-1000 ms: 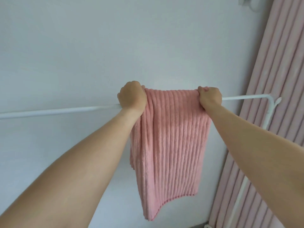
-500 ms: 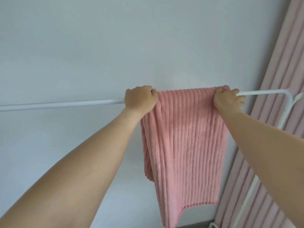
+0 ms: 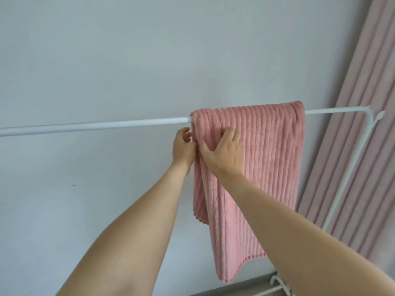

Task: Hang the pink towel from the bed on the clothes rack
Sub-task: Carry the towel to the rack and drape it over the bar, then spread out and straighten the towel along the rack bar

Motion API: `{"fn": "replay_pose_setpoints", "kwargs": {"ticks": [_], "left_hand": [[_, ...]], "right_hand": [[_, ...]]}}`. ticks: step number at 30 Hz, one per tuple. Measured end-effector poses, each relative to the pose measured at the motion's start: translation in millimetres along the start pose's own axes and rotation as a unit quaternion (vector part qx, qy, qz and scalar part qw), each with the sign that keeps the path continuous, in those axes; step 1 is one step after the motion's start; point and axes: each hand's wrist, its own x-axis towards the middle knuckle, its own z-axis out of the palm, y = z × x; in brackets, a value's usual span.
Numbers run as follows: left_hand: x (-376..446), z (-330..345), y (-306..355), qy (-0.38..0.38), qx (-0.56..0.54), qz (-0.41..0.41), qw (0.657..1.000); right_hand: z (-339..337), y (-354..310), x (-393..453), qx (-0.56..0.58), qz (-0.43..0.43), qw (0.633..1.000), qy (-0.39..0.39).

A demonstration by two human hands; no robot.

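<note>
The pink ribbed towel (image 3: 267, 163) hangs draped over the white top bar of the clothes rack (image 3: 96, 126), near the bar's right end. My left hand (image 3: 182, 147) is just below the bar at the towel's left edge, fingers curled against that edge. My right hand (image 3: 224, 151) lies on the towel's front beside it, thumb and fingers pinching a fold of the cloth. Both hands sit close together, a little under the bar.
The rack's right upright (image 3: 352, 167) drops down in front of a pink pleated curtain (image 3: 363, 103). A plain white wall fills the background. The rack's white foot (image 3: 277, 283) shows at the bottom right by a grey skirting strip.
Both hands have come off the top of the bar. The right hand crossed from the towel's right edge to its left side; the left hand dropped just below the bar. The towel now hangs wider.
</note>
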Motion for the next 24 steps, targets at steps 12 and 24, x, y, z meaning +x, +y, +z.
{"fn": "replay_pose_setpoints", "kwargs": {"ticks": [12,24], "left_hand": [[17,-7,5,-0.127,0.228,0.124,0.957],[6,-16,-22,-0.28,0.146,-0.012,0.949]], "right_hand": [[-25,6,8,-0.13,0.06,0.99,0.007],[-50,-49,67,-0.207,-0.224,0.951,-0.057]]}}
